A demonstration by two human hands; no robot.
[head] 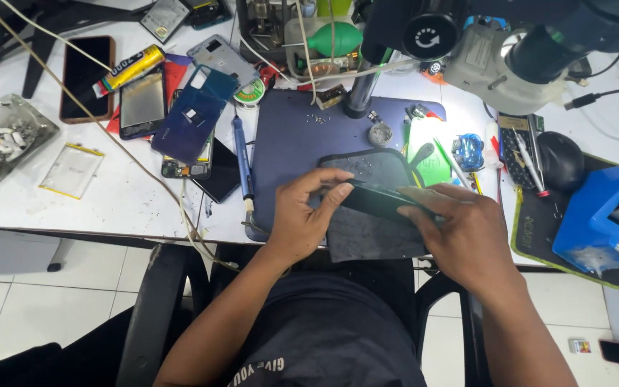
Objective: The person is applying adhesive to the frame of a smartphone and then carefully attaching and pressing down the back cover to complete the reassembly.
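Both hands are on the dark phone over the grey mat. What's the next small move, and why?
Probably lower the phone flat onto the grey mat. The left hand and right hand grip it by opposite ends, tilted on edge above the mat, so no hand is free for the tools beside it.

left hand gripping, right hand gripping

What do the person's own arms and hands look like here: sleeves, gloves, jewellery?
Both forearms are bare up to the frame edge, with no sleeves in view. The left hand and right hand wear no gloves; no rings, watch or bands are visible. The person wears a dark shirt with light lettering.
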